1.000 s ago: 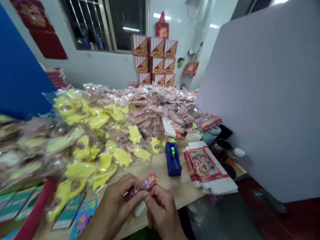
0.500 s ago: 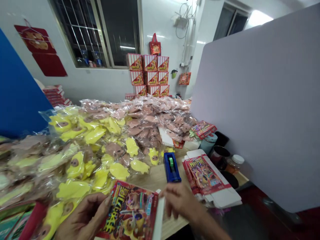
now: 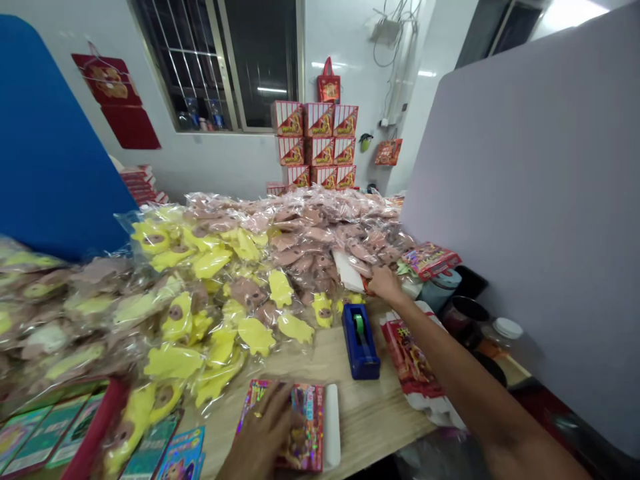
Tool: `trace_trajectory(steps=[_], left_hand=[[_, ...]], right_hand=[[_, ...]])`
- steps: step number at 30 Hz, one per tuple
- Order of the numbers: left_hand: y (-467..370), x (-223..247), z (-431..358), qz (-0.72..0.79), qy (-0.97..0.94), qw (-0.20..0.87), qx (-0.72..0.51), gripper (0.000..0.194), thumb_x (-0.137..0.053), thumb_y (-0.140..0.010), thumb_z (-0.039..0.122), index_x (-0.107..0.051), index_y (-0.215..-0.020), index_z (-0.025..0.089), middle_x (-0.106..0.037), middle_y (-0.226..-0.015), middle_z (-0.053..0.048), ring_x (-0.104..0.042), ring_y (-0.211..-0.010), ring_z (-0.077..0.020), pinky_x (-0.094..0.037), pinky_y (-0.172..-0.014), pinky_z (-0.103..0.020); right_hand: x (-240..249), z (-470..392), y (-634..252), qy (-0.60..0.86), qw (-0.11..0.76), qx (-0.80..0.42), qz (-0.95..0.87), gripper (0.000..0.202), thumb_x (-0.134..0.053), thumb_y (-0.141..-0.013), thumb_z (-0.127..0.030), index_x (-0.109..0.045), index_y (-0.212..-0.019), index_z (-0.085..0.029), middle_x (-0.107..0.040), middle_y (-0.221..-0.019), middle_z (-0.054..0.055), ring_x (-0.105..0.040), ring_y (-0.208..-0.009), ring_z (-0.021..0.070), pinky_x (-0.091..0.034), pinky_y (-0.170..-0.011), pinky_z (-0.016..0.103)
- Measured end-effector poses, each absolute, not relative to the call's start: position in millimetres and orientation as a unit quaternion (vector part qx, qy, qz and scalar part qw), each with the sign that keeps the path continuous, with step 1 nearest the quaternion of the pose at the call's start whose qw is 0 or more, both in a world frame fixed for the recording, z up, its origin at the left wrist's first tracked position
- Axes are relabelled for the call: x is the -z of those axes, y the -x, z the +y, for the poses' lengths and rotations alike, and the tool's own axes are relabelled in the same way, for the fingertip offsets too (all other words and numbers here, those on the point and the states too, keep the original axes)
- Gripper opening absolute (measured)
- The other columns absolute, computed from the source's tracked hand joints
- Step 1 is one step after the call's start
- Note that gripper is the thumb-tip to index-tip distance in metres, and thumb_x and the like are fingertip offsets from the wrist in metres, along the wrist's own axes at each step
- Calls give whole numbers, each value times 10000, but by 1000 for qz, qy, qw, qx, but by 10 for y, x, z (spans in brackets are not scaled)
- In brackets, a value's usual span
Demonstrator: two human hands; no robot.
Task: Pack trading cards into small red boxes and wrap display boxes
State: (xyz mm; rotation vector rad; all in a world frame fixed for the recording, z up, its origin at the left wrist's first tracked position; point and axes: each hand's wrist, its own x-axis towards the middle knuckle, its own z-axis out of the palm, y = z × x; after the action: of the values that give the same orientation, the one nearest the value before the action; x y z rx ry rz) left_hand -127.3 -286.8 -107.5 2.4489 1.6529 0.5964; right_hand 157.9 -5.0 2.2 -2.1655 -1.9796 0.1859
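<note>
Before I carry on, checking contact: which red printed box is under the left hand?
The red box left of the blue tape dispenser, with a white panel at its right; the left hand touches no other red box.

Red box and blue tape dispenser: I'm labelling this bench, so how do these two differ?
The red box is covered in colourful print, whereas the blue tape dispenser is mostly one colour, with a green reel. The left hand covers part of the box; no hand is on the dispenser. The box looks broader; the dispenser is narrower. Both sit on the wood-grained tabletop.
</note>
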Motion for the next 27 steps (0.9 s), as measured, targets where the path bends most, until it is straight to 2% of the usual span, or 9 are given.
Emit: trace_trajectory(steps=[3,6,9,11,13,15,20,23,27], left_hand=[[1152,1108,-2772,568,-812,57,-119,337,-705,-764,186,-683,-1095,245,-547,-1561,-110,-451,-1478,-401,-422,-1146,-516],[1118,1002,-2645,539,-825,119,-116,402,-759,-679,247,-639,-1062,219,-564,-1505,-142,-462,-1438,-415,-337,-1182,-544],[1151,762,-2550,538,-798,225,-150,620,-819,-566,319,-579,-1124,192,-624,-1237,-134,-595,-1164,-372,-415,-1082,-542],[1206,601,-2529,536,-770,280,-202,953,-875,-522,366,-465,-1365,198,-531,-1354,-143,-522,-1247,-381,-407,-1100,-554],[1283,470,-2560,521,-751,317,-252,1061,-894,-531,398,-396,-1452,226,-465,-1400,-130,-465,-1296,-372,-397,-1123,-543],[1375,380,-2640,512,-737,333,-288,995,-879,-559,381,-424,-1432,231,-472,-1351,-104,-475,-1265,-344,-414,-1114,-511],[1519,291,-2904,543,-689,355,-323,988,-841,-585,312,-391,-1459,212,-514,-1358,-100,-515,-1243,-322,-427,-1106,-488],[1440,246,-2996,532,-697,369,-307,1005,-847,-585,331,-395,-1476,215,-532,-1365,-104,-541,-1217,-330,-438,-1096,-499],[1278,241,-3011,519,-705,366,-316,1043,-873,-568,374,-397,-1483,214,-536,-1359,-121,-536,-1229,-361,-424,-1104,-552]], right_hand=[[-142,-112,-1655,716,179,-115,-665,185,-691,-976,-268,-696,-1078,-113,-724,-1098,126,-715,-992,242,-605,-889,406],[-232,-460,-1684,676,253,-186,-666,274,-538,-990,-184,-639,-1230,-100,-763,-978,119,-761,-833,221,-636,-743,316],[-247,-1032,-1622,593,333,-249,-690,492,-467,-992,-203,-473,-1483,-180,-774,-1034,57,-780,-866,212,-651,-760,307],[-231,-1432,-1557,466,388,-250,-755,496,-511,-974,-229,-548,-1468,-237,-771,-1107,40,-779,-929,225,-650,-825,335],[-206,-1766,-1508,359,371,-175,-838,457,-511,-942,-163,-666,-1362,-260,-749,-1233,44,-762,-1023,232,-637,-866,338],[-183,-1983,-1502,288,312,-67,-903,489,-468,-914,-79,-709,-1297,-262,-684,-1374,59,-745,-1081,228,-634,-846,324],[-209,-2099,-1566,185,227,97,-951,592,-450,-874,-31,-635,-1393,-249,-557,-1521,110,-714,-1142,285,-619,-917,435],[-260,-2198,-1460,161,214,127,-955,655,-457,-867,-24,-563,-1473,-249,-545,-1532,116,-697,-1150,294,-589,-973,461],[-344,-2473,-1290,149,159,61,-974,682,-444,-869,-91,-510,-1530,-245,-451,-1604,131,-696,-1076,308,-590,-864,453]])
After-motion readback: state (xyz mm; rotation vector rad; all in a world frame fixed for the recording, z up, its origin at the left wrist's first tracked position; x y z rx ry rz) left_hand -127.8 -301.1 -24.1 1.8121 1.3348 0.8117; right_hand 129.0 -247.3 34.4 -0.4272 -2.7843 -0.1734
